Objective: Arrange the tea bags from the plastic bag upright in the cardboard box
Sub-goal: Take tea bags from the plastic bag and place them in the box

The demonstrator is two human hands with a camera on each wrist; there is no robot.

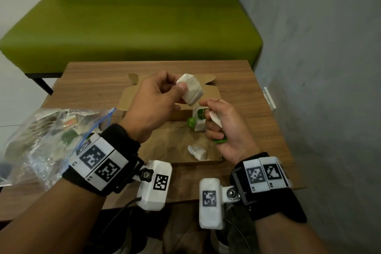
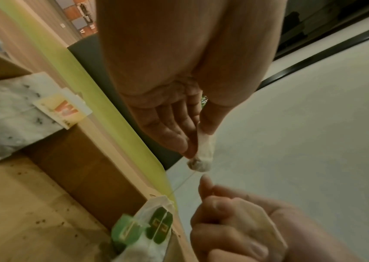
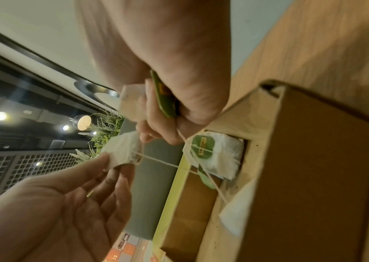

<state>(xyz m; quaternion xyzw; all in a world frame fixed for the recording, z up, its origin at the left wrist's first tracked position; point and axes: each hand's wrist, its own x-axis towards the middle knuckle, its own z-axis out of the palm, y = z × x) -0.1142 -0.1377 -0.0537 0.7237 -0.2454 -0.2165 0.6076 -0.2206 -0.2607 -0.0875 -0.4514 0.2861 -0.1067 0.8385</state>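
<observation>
My left hand [image 1: 181, 86] pinches a white tea bag [image 1: 191, 91] between thumb and fingers, above the open cardboard box [image 1: 214, 160]. The wrist views show that pinch [image 2: 204, 150] [image 3: 123, 152], with a thin string running from the bag toward the box. Just to the right, my right hand [image 1: 208, 110] is curled round another white tea bag [image 1: 216, 120] and its green tag [image 1: 219, 140]. Inside the box, a tea bag with a green tag [image 1: 199, 118] stands upright against the back wall. Another tea bag [image 1: 198, 151] lies flat near the front wall.
A clear plastic zip bag [image 1: 45, 136] with more tea bags lies at the table's left edge. The box's lid [image 1: 132, 97] lies open toward the far side of the wooden table [image 1: 257, 109]. A green bench [image 1: 132, 27] stands beyond, and a grey wall [image 1: 319, 68] rises close on the right.
</observation>
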